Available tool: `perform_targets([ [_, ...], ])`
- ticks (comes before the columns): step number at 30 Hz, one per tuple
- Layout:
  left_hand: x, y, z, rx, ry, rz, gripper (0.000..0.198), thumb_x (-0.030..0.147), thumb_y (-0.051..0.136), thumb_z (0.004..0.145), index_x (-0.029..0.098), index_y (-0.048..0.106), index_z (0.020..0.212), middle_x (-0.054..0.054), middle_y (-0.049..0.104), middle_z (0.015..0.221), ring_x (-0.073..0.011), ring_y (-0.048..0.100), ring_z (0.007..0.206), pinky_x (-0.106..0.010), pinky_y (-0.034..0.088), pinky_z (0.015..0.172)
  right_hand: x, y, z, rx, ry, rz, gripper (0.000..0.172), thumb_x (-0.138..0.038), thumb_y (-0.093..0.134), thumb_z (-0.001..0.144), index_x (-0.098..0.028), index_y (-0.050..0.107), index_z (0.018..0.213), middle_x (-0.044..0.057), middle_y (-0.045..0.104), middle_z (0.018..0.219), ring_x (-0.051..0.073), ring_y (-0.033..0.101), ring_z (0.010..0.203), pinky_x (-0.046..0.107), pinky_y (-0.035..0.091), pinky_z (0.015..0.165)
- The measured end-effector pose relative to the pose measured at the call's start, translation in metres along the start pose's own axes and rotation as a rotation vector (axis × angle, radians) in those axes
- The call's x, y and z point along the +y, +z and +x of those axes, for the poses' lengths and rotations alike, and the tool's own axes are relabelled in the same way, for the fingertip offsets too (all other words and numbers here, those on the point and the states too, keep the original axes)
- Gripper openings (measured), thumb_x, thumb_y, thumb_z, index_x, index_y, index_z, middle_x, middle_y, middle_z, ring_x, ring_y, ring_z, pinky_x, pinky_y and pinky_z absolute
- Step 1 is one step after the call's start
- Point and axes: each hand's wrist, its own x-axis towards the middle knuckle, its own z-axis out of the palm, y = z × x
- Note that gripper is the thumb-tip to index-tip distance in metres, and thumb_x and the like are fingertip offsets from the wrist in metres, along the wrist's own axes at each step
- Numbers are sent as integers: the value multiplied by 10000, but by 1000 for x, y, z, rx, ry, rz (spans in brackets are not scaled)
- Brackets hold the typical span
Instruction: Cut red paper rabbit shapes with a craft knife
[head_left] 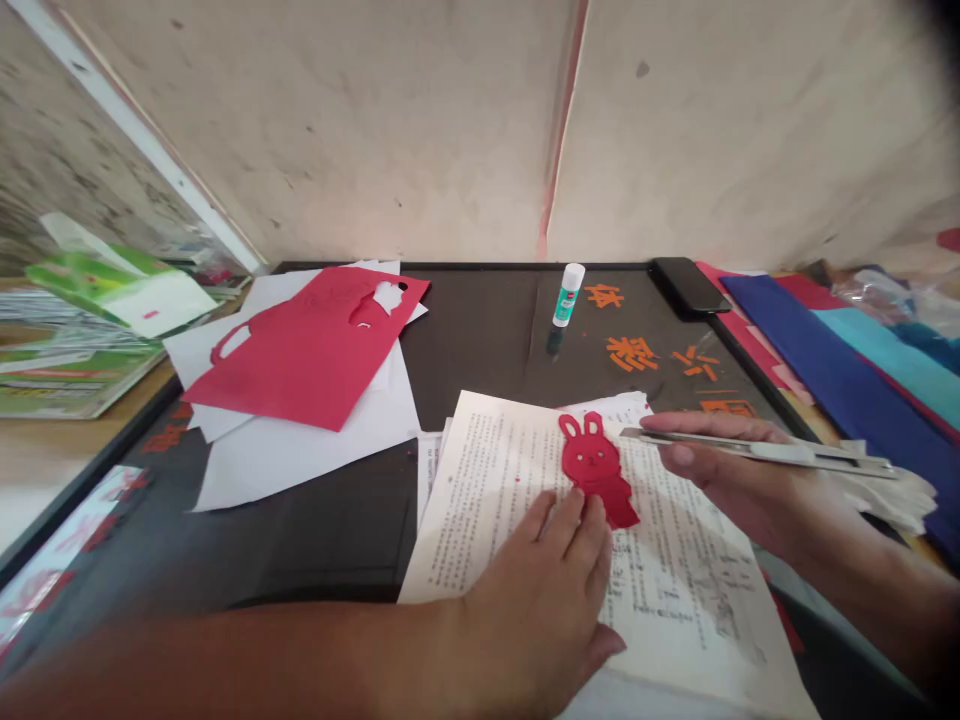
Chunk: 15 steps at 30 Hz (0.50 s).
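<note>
A red paper-cut rabbit [594,462] lies on printed book pages [487,480], its ears pointing away from me. My left hand [551,590] rests flat on the page, fingers stretched out, fingertips touching the lower left of the rabbit. To the right of the rabbit, my right hand [739,470] holds a slim utility knife [772,450] between thumb and fingers. The knife's blade tip points left, just off the rabbit's head and above the page.
Red paper [315,350] with cut-outs lies over white sheets [300,465] at left. A glue stick [568,295] stands upright at the back, left of a black phone [686,287]. Blue paper [825,350] lies along the right side; a green box [124,285] is far left.
</note>
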Motion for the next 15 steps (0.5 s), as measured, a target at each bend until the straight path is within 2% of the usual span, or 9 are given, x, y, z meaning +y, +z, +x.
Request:
perform_targets([
  [3,3,0,2,5,8,41,646,539,451,978,12,536,1343,-234,477,1441,-389,445,1338,-470,356,1099,11,3,7,-151,22,1,227,-367,798,763,-345,791,989,28,778,1053,269,706,1018,423,548,936],
  [7,0,8,-1,95,24,-4,642,520,414,995,-13,511,1339,-264,446,1451,-407,414,1358,-487,305,1131,32,0,15,-263,-23,-199,231,-377,759,806,-335,783,1032,28,764,1103,277,657,1121,459,447,1064],
  [9,-4,7,-3,75,46,-54,651,528,358,1012,-4,483,1367,-259,409,1480,-409,368,1389,-508,259,1155,37,1,18,-213,4,-112,217,-383,758,804,-332,779,1014,23,766,1077,252,683,1052,415,496,1000],
  [12,-11,-3,-2,-43,55,-163,802,655,277,985,16,361,1462,-235,288,1554,-384,242,1457,-542,155,1194,40,5,19,-48,80,150,198,-410,747,807,-328,753,988,5,770,938,192,715,836,336,565,815],
  [15,-17,-14,0,-159,34,-282,977,781,265,904,22,239,1518,-223,169,1592,-359,117,1495,-578,39,1201,42,8,18,63,62,111,232,-417,758,794,-292,740,988,15,761,951,194,704,854,326,548,833],
])
